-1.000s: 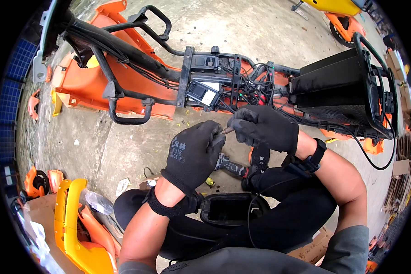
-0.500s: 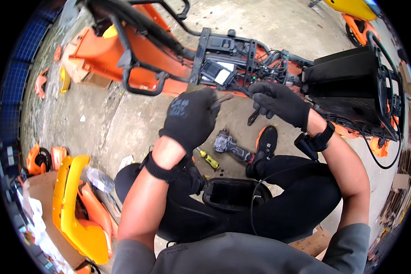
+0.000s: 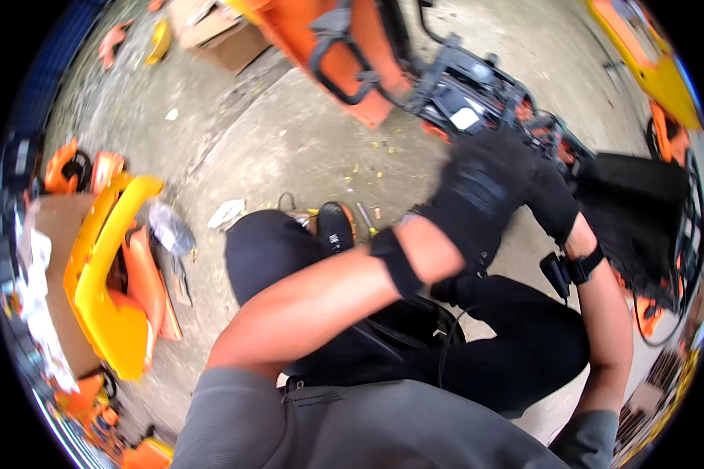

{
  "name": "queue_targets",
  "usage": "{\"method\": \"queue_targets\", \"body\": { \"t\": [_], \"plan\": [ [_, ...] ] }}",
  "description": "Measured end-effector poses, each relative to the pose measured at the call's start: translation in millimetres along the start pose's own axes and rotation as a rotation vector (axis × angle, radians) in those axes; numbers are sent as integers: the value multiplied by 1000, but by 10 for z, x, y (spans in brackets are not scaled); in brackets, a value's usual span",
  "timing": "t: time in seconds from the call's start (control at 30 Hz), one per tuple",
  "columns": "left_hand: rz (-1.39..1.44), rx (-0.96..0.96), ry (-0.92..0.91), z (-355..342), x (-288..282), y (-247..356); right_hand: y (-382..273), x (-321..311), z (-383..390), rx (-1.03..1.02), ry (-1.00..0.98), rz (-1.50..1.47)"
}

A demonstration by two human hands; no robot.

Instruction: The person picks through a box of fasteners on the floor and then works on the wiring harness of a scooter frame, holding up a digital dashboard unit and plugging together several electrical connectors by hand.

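Observation:
My left hand (image 3: pixel 481 191) in a black glove is smeared by motion over the middle of an orange-and-black scooter frame (image 3: pixel 469 90). My right hand (image 3: pixel 553 205), also gloved, is just beside it, partly behind it; its fingers and anything in them are hidden. Above the hands, a dark module with a white label (image 3: pixel 457 108) sits among brackets and wiring. A black box section (image 3: pixel 629 199) of the scooter lies right of my right wrist. A slim yellow-handled screwdriver (image 3: pixel 368 220) lies on the ground left of my left forearm.
Yellow body panels (image 3: pixel 110 289) and orange ones lie on cardboard at the left, with a plastic bag (image 3: pixel 171 230) beside them. A cardboard box (image 3: pixel 219 43) is at the upper left. Another yellow-orange scooter (image 3: pixel 657 74) is at the upper right. My crossed legs fill the lower middle.
The view has swung, shifting the scooter rightward and tilting it. My left hand has swept right, so both hands now overlap against the frame's middle. The small piece seen in my fingers earlier is hidden.

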State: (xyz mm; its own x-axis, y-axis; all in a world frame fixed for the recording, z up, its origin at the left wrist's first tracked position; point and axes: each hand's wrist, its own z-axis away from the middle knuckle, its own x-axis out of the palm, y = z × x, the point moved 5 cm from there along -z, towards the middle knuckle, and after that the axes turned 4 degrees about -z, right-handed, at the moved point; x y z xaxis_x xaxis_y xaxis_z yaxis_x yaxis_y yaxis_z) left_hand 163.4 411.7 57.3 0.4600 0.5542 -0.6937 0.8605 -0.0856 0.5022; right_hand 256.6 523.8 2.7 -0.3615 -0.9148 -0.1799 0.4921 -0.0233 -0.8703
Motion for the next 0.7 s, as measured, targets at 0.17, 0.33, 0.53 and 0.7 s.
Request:
{"method": "queue_targets", "body": {
  "t": [0.17, 0.33, 0.53, 0.7],
  "plan": [
    [77, 45, 306, 18, -24, 692, 362, 399, -701, 82, -97, -1],
    [-36, -164, 378, -160, -19, 719, 247, 1522, -1264, -52, -218, 32],
    [-52, -160, 280, -240, -113, 591, 168, 2779, -1404, -209, -493, 153],
    [44, -145, 344, -197, -247, 531, 354, 2156, -1540, 23, -342, 77]
  ]
}}
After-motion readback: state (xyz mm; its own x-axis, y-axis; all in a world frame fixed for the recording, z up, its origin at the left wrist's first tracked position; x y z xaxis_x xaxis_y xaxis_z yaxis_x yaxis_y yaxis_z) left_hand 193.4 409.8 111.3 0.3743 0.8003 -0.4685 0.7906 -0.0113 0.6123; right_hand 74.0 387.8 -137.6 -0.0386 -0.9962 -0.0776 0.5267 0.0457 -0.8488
